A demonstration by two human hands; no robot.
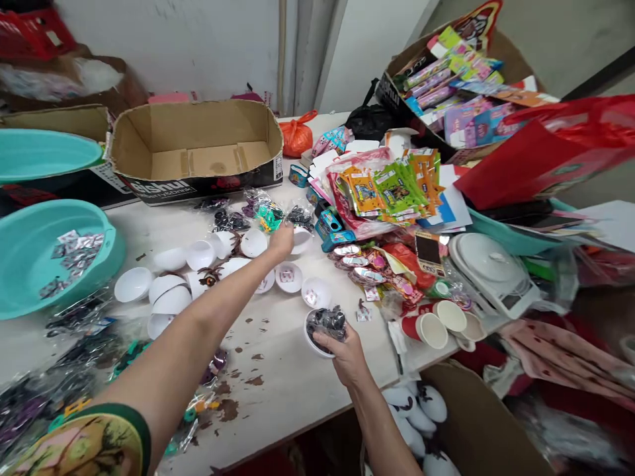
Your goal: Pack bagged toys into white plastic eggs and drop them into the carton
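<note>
Fingers of the right hand (pixel 347 354) are closed around a white bowl (pixel 317 348) near the front edge of the desk (pixel 292 380), the thumb lying over a dark wrapped packet (pixel 327 320) that fills it and rises above the rim. The left hand (pixel 282 240) is stretched farther across, its fingers bunched just beside a white half shell (pixel 302 239); whether they grip anything, I cannot tell. Close to that hand lie a green-and-yellow packet (pixel 269 216) and some dark packets (pixel 300 215) in clear wrap.

Between the two hands stand more white bowls (pixel 316 294) holding small pale sachets, and one loose sachet (pixel 364 311) lies on the desk to the right. Left of the outstretched forearm, nested white shells (pixel 171 301) stand in a cluster, a few with dark printed marks. Clear-wrapped pieces (pixel 79 370) cover the near left, and brown stains spot the surface beside them.

Farther out, a teal basin (pixel 115 254) holds silvery sachets (pixel 77 258), with an open cardboard box (pixel 198 158) behind it. To the right are orange and green pouches (pixel 397 188), paper cups (pixel 434 329) lying on their sides, and a red bag (pixel 540 158). Below the desk edge, white printed shapes (pixel 417 416) sit in a carton.
</note>
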